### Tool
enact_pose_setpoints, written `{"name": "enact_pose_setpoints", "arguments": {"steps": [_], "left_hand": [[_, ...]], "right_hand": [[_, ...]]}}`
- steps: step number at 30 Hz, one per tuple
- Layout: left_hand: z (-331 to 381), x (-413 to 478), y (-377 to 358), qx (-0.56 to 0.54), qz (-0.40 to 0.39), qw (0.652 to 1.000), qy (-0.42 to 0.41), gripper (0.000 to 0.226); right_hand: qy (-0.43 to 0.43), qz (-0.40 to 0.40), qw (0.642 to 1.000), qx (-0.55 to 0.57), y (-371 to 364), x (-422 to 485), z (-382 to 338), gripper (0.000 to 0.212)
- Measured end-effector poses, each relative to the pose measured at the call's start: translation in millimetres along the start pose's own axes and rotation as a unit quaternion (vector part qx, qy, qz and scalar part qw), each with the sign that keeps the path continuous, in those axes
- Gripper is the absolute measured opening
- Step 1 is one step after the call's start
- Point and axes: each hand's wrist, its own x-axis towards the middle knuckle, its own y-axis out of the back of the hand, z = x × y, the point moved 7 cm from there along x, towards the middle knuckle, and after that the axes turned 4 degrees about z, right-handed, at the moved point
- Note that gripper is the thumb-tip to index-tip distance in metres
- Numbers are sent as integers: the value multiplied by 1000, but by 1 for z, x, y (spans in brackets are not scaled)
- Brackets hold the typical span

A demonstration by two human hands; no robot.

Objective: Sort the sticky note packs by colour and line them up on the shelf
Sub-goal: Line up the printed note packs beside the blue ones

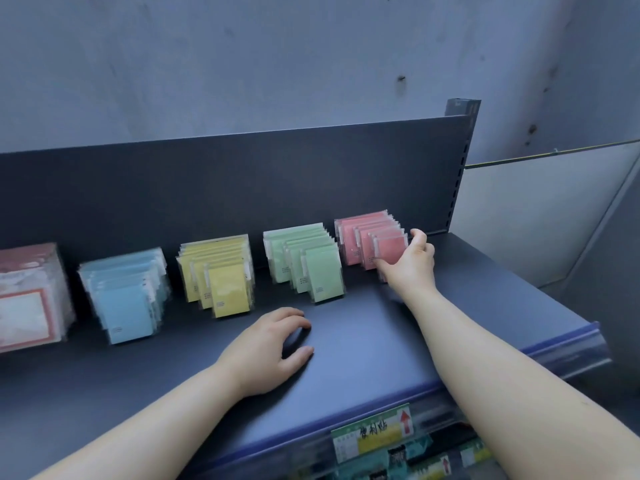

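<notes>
Sticky note packs stand in rows by colour on the dark shelf (363,327): blue packs (124,296), yellow packs (218,275), green packs (304,261) and red packs (370,237) at the right. My right hand (412,261) reaches to the front of the red row, and its thumb and fingers pinch the front red pack (389,249). My left hand (266,351) rests on the shelf in front of the yellow and green rows, fingers loosely curled and holding nothing.
A stack of red-bordered label packs (27,299) stands at the far left. The dark back panel (242,181) rises behind the rows. A price tag strip with a green and yellow label (374,431) runs along the shelf's front edge. Grey wall lies beyond.
</notes>
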Motion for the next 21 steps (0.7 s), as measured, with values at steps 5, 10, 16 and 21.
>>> {"name": "enact_pose_setpoints", "arguments": {"steps": [5, 10, 16, 21], "left_hand": [[2, -1, 2, 1, 5, 1000, -2, 43], [3, -1, 1, 4, 7, 1000, 0, 43], [2, -2, 2, 6, 7, 1000, 6, 43], [3, -2, 1, 6, 2, 1000, 9, 44]], "right_hand": [[-2, -5, 1000, -5, 2, -2, 1, 92], [-3, -39, 997, -63, -1, -6, 2, 94], [5, -25, 1000, -16, -1, -4, -1, 88], [2, -37, 999, 1, -4, -5, 2, 100]]}}
